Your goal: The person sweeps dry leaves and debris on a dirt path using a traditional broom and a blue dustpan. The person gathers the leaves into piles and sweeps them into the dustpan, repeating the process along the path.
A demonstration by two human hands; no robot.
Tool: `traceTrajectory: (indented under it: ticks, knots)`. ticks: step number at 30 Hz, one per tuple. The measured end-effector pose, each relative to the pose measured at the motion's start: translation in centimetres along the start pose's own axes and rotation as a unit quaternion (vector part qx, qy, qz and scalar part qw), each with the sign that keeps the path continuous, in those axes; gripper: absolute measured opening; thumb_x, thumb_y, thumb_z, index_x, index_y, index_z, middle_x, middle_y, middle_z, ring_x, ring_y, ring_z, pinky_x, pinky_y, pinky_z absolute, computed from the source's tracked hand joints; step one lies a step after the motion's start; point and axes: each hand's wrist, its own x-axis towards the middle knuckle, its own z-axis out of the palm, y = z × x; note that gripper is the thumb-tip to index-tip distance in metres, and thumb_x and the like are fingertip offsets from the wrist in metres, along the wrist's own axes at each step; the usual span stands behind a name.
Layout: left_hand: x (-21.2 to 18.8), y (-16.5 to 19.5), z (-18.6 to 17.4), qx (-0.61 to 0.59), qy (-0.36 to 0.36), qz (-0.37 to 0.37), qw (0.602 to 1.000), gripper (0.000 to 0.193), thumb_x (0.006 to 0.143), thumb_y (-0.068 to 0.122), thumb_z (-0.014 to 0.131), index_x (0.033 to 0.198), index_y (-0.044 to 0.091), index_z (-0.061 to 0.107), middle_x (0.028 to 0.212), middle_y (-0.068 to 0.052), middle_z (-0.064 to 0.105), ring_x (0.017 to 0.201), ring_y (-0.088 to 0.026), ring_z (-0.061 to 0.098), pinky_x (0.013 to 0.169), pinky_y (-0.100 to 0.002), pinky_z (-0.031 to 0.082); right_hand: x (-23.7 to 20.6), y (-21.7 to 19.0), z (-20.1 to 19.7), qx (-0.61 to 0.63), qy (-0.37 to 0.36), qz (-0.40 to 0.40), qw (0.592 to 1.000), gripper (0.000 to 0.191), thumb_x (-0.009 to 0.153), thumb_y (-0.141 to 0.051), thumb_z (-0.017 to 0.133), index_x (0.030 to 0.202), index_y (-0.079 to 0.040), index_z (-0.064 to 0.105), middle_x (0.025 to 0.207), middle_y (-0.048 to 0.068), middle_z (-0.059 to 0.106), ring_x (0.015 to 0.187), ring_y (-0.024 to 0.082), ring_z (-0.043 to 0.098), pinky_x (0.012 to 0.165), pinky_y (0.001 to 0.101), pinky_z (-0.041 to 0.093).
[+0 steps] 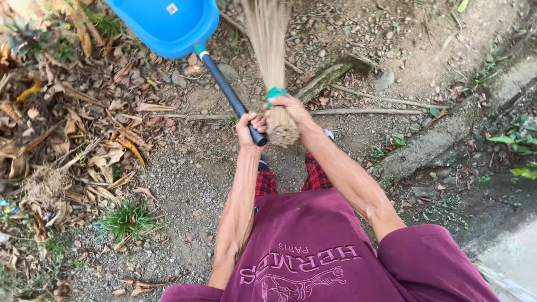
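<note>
Dry leaves [67, 134] left, grass tuft [127, 219], roots [330, 78], concrete kerb [447, 140] rt

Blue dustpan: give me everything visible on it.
The dustpan is bright blue, smooth plastic by the look, its scoop cut off by the top edge of the view, with a small pale sticker on it. A pale collar joins it to a long dark handle that slants down to the left hand, which is closed around the handle's end. The scoop hangs over dry leaves and gravelly dirt; whether it touches the ground cannot be told.
</note>
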Motion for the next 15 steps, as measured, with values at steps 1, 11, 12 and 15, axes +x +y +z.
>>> traceTrajectory:
  ticks: [1,11,12,15]
  knots:
    - [0.7,-1.4,0.6,0.002,-0.003,-0.016,1.000,0.019,0.087,0.006,0.060,0.073,0.012,0.048,0.061,0.003,0.044,0.053,-0.009,0.046,0.045,-0.022,0.046,-1.1,-1.6,-2.0,0.015,0.008,0.021,1.000,0.031,0.090,-0.016,0.069,0.109,0.008,0.061,0.084,0.017,0.070,0.069,0.028,0.072,0.065,0.0430,0.065]
    - [10.4,-15.7,3.0,-0.010,0.089,-0.121,0.989,0.025,0.087,0.008,0.061,0.067,0.012,0.046,0.061,0.003,0.046,0.052,-0.009,0.048,0.044,-0.023,0.048,-3.5,-23.2,-18.9,0.059,0.191,-0.108,0.974,0.024,0.083,-0.014,0.067,0.101,-0.007,0.053,0.078,0.013,0.066,0.067,0.027,0.068,0.062,0.0430,0.061]
    - [11.1,-17.0,2.9,-0.018,0.111,-0.122,0.986,0.024,0.087,0.008,0.061,0.068,0.011,0.046,0.061,0.002,0.047,0.052,-0.009,0.049,0.044,-0.023,0.048,-3.2,-24.4,-19.6,0.030,0.188,-0.100,0.977,0.024,0.084,-0.016,0.067,0.101,-0.005,0.054,0.078,0.014,0.067,0.066,0.027,0.068,0.061,0.0422,0.061]
    - [13.1,-19.5,2.6,-0.045,0.151,-0.114,0.981,0.022,0.086,0.007,0.061,0.069,0.010,0.047,0.062,0.001,0.049,0.052,-0.009,0.050,0.045,-0.023,0.050,-1.5,-26.0,-19.4,0.000,0.180,-0.061,0.982,0.023,0.085,-0.018,0.066,0.102,-0.006,0.055,0.076,0.011,0.067,0.064,0.026,0.067,0.060,0.0403,0.060]
